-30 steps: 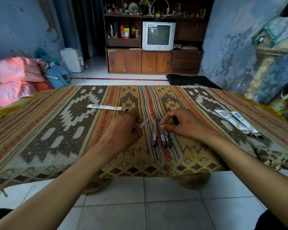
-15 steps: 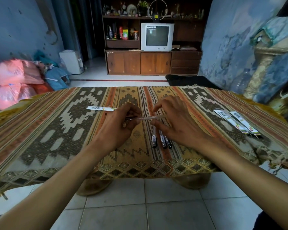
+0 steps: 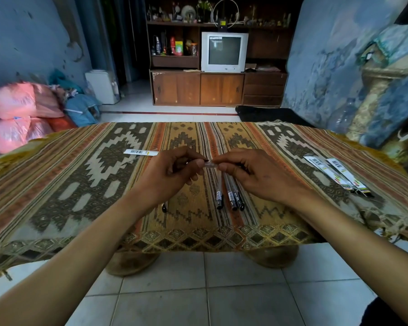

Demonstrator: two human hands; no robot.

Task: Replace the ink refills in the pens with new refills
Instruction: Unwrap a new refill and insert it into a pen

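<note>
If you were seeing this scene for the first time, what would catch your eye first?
Two bare hands meet mid-table, left hand and right hand pinching a clear plastic pen between them. Below lie three black-capped pens on the patterned woven tablecloth. Packaged refills lie at the right, and a grey television stands behind.

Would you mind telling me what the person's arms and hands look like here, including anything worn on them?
Both forearms are bare up to the edge of the picture: no sleeves show. The left hand and the right hand wear no gloves, and no watch or bracelet shows on either wrist. A small glint on a left finger might be a ring, but it is too small to tell.
</note>
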